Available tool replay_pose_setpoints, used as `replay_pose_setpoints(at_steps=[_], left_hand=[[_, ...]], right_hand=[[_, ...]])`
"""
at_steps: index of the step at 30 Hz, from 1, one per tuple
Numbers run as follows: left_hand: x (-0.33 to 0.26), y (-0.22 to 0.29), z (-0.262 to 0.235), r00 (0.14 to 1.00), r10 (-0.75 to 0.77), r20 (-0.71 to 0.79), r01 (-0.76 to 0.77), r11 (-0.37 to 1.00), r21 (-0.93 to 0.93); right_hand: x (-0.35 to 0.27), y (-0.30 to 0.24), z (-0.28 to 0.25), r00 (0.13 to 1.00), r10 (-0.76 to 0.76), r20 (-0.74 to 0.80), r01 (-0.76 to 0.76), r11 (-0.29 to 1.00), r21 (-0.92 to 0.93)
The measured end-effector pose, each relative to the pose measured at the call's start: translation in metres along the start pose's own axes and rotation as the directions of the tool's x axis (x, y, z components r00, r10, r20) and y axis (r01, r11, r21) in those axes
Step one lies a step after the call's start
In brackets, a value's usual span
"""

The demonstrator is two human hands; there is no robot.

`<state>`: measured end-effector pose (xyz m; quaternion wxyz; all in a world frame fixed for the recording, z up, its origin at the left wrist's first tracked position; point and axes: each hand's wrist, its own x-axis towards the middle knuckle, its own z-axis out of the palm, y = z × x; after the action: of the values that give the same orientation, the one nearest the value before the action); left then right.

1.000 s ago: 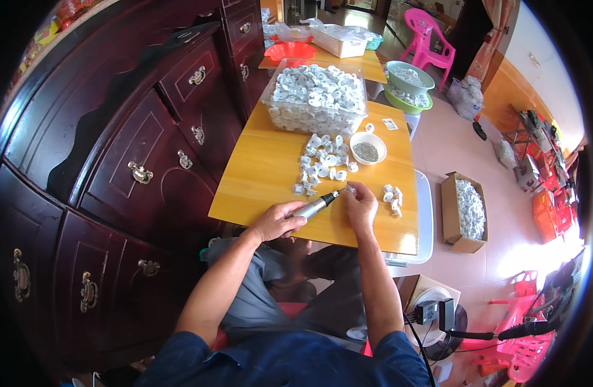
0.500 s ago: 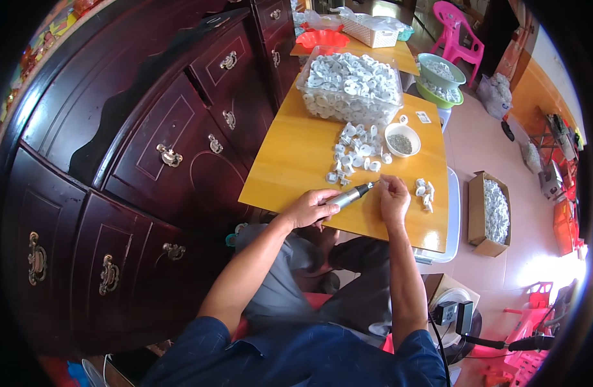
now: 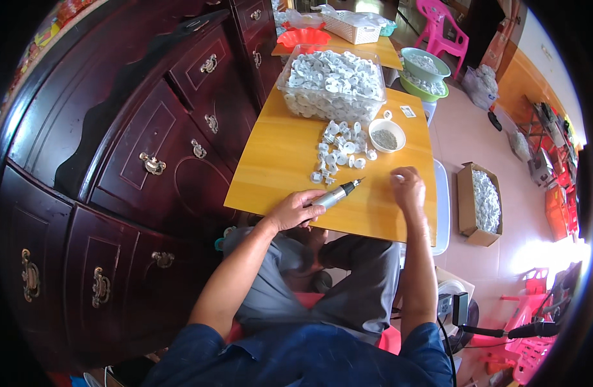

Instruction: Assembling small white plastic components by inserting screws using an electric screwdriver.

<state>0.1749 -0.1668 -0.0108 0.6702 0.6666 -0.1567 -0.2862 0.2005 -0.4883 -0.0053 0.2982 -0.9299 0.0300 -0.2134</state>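
Note:
My left hand (image 3: 296, 210) is wrapped around a silver electric screwdriver (image 3: 334, 196) with a black nose. Its thin bit points up and right over the wooden table (image 3: 264, 168), touching nothing. To the right, my right hand (image 3: 410, 188) is closed, with a small white plastic part (image 3: 400, 177) showing at its fingertips; most of that part is hidden. Beyond the bit lies a loose heap of white plastic parts (image 3: 341, 148). Beside the heap stands a white bowl (image 3: 388, 149) of small greyish pieces, too tiny to make out singly.
A clear bin (image 3: 332, 111) full of white parts stands at the table's far side. Dark drawer cabinets (image 3: 135, 168) line the left. On the right floor is a cardboard box (image 3: 467, 206) of white pieces; green basins (image 3: 425, 64) and a pink chair (image 3: 442, 32) stand farther back.
My right hand has moved right, away from the screwdriver's bit, over the spot where several small white parts lay. The left hand still holds the screwdriver. The whole view has shifted slightly.

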Motion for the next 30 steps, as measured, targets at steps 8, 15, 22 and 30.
replay_pose_setpoints(at_steps=[8,15,22,30], left_hand=[[0.000,0.005,0.002,0.999,-0.040,-0.005,0.040,0.997,0.064],[0.000,0.003,0.002,1.000,-0.024,-0.011,0.024,0.999,0.045],[-0.002,-0.006,0.000,0.999,0.024,-0.023,-0.025,0.998,-0.063],[-0.005,-0.003,0.002,0.998,0.054,-0.043,-0.056,0.998,-0.039]], right_hand=[[0.051,-0.006,-0.039,0.992,0.078,0.099,-0.059,0.981,-0.184],[0.118,-0.020,0.022,0.973,0.055,0.222,0.022,0.944,-0.329],[0.145,-0.032,0.045,0.888,0.178,0.423,0.090,0.836,-0.541],[0.145,-0.022,0.047,0.890,0.192,0.413,0.059,0.850,-0.524]])
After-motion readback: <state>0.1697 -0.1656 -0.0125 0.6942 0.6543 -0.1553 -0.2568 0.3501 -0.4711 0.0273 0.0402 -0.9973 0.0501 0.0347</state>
